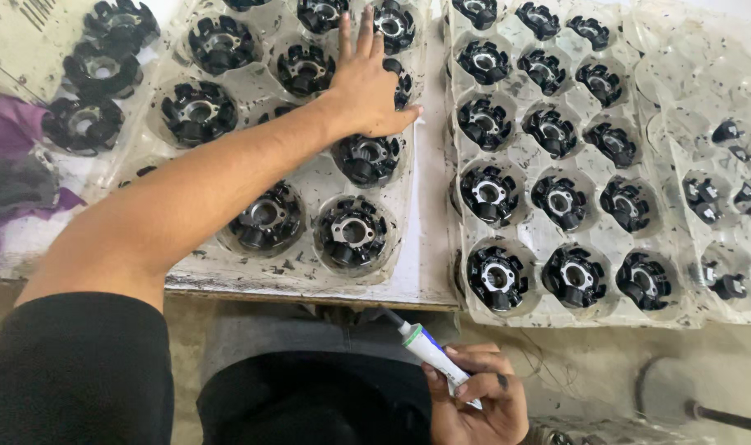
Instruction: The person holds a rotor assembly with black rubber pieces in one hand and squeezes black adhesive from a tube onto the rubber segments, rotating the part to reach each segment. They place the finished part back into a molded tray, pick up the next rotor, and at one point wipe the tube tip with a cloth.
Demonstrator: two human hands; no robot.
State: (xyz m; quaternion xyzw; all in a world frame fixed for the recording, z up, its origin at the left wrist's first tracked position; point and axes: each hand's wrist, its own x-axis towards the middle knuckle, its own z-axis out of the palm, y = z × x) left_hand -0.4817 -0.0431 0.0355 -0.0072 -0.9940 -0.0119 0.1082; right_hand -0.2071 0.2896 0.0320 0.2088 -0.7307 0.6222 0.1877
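**Hand pressed on tray of black parts, marker held low**

From my remote seat I see the left hand [366, 82] stretched forward, fingers spread wide and flat, palm down on a clear plastic tray [297, 268] of round pockets. It holds nothing; the palm covers one black ring-shaped part [398, 82], and another black part [367, 158] sits in the pocket just below the wrist. The right hand [474, 400] rests low near my lap, below the table edge [309, 290], fingers closed around a white marker pen [429, 350] with a green and blue band, dark tip pointing up and left towards the tray. A second clear tray [557, 317], its pockets filled with the same black parts in three columns, lies just beside the first on the right. A third tray [722, 214], far right, is only partly filled. At far left, a purple cloth [13, 156] lies near three loose black parts [103, 70] on the table. I can make out no labels on the trays.
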